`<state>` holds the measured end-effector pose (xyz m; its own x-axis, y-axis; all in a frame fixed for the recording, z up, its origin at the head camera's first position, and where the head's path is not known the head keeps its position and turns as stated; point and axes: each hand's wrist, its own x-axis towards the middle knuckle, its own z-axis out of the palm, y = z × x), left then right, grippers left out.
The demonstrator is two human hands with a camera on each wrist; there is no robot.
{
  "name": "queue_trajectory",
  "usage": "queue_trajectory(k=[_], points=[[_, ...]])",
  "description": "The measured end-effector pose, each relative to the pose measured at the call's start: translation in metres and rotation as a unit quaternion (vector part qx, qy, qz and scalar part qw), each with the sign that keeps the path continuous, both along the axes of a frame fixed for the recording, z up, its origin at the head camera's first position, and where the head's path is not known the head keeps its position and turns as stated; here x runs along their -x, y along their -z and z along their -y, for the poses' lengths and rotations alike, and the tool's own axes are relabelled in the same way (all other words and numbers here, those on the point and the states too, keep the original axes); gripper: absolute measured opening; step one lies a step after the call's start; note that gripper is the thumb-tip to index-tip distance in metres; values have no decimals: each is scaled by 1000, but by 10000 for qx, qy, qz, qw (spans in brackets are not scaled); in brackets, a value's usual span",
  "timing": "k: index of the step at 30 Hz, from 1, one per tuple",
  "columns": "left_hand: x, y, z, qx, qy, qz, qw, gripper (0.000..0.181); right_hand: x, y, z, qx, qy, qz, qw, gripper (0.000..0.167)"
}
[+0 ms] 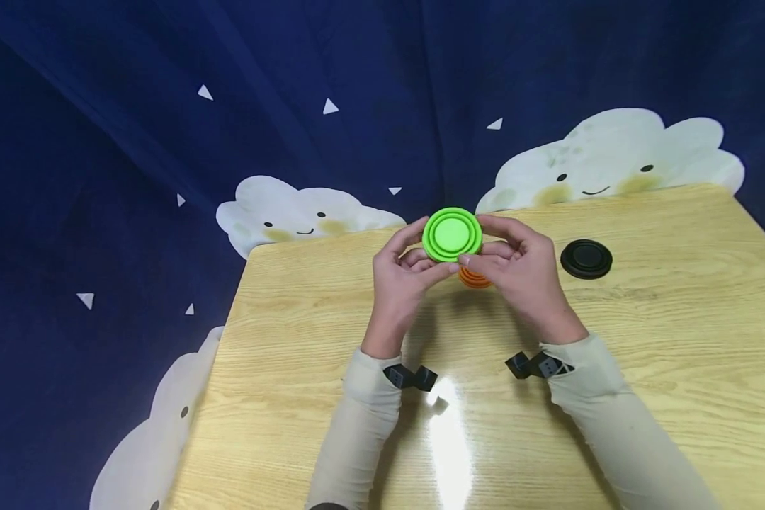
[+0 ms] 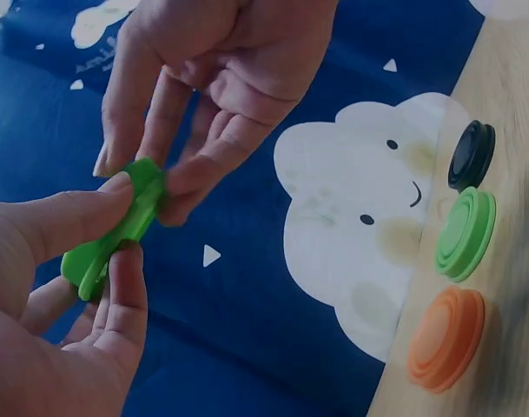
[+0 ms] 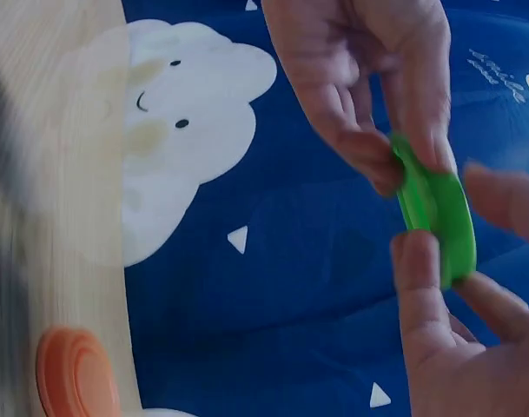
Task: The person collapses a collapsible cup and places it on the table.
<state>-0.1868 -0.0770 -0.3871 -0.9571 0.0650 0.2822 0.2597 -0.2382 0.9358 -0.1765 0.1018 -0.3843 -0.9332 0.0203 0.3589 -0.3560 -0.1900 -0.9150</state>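
Above the table, both hands hold up a green collapsible cup [image 1: 452, 235], pressed flat into concentric rings. My left hand [image 1: 404, 273] pinches its left edge between thumb and fingers. On the opposite side, my right hand [image 1: 524, 273] grips the rim, its thumb at the lower edge. Both wrist views show the cup edge-on, blurred in the right one. An orange collapsible cup [image 1: 475, 277] lies behind the hands, partly hidden. A second green cup [image 2: 466, 234] appears on the table in the left wrist view; I cannot make it out in the head view.
A flat black cup [image 1: 586, 258] lies on the wooden table [image 1: 280, 368] to the right of the hands. Along the table's far and left edges hangs a dark blue curtain [image 1: 370, 64] with white clouds and triangles. Each wrist carries a small black camera.
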Motion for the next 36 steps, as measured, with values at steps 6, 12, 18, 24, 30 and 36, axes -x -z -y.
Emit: queue_trajectory(k=[6, 12, 18, 24, 30, 36], points=[[5, 4, 6, 746, -484, -385, 9953, 68, 3, 2, -6, -1438, 256, -465, 9882, 59], [7, 4, 11, 1079, -686, -686, 9894, 67, 5, 4, -5, -2316, 654, -934, 9661, 57], [8, 4, 12, 1139, -692, -749, 9882, 68, 7, 6, -3, -2611, 718, -836, 9590, 56], [10, 4, 16, 1433, -774, -827, 9832, 68, 9, 8, -1, -2784, 709, -830, 9542, 56], [12, 7, 19, 1867, -936, -803, 9747, 67, 11, 14, 3, -2847, 724, -811, 9524, 57], [13, 12, 23, 2168, -1027, -840, 9672, 64, 15, 21, 6, -2890, 687, -752, 9519, 57]])
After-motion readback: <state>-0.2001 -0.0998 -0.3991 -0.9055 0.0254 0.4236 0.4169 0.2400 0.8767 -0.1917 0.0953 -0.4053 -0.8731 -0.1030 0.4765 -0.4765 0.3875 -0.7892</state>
